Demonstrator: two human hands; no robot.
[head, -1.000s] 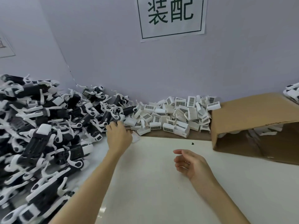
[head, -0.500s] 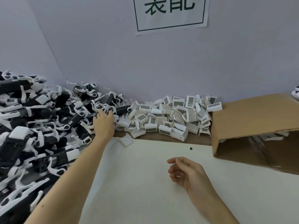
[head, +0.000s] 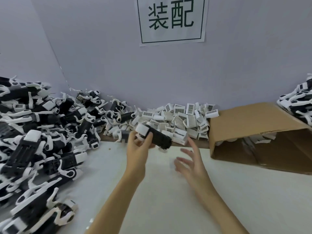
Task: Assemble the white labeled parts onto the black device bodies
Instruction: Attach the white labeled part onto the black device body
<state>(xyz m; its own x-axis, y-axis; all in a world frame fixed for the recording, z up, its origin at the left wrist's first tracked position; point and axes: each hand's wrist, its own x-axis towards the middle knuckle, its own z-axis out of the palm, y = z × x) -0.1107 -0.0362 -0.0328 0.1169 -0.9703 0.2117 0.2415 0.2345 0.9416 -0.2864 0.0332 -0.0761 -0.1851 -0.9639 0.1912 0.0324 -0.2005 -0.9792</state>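
Observation:
My left hand [head: 137,149] grips a black device body [head: 158,138] with a white end cap, lifted above the table in front of the heap of white labeled parts [head: 182,120]. That heap lies along the back wall, barcodes showing on many pieces. My right hand [head: 192,164] hovers just right of the held body, fingers spread and blurred, holding nothing. A large pile of black device bodies [head: 38,132] with white clips fills the left side.
A brown cardboard box [head: 253,125] lies on its side at the right, open toward me, with white parts inside. More black-and-white devices [head: 298,103] are stacked behind it at the far right. A white table surface [head: 160,200] lies under my arms.
My left hand pulled a black device body out of the left pile and brought it to the centre. My right hand rose from the table and opened toward it.

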